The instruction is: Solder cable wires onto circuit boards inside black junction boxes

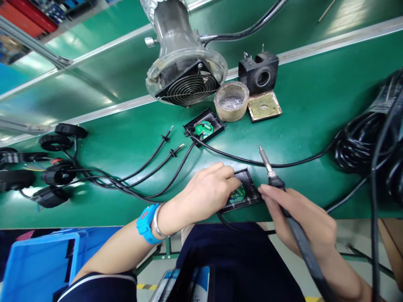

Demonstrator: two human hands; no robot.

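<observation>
My right hand [299, 214] grips a soldering iron [278, 182], its metal tip pointing up and away over the green bench. Fingers curled, my left hand [214, 188] reaches into a black plastic housing [252, 191] at the bench's front edge. Inside that housing sits a green circuit board [238, 193], partly covered by my fingers; whatever they pinch is hidden. Farther back lies a second black housing [217, 130] with a round green circuit board [204, 129] and black cables running into it. The iron's tip is apart from both boards.
A fume extractor [189, 86] hangs over the back. Beneath it stand a bowl of solder scraps [231, 102], a sponge tray [264, 105] and an iron holder [260, 75]. Black cables with round ends [59, 172] lie left; a cable coil [355, 142] lies right. Blue bin [40, 264] below left.
</observation>
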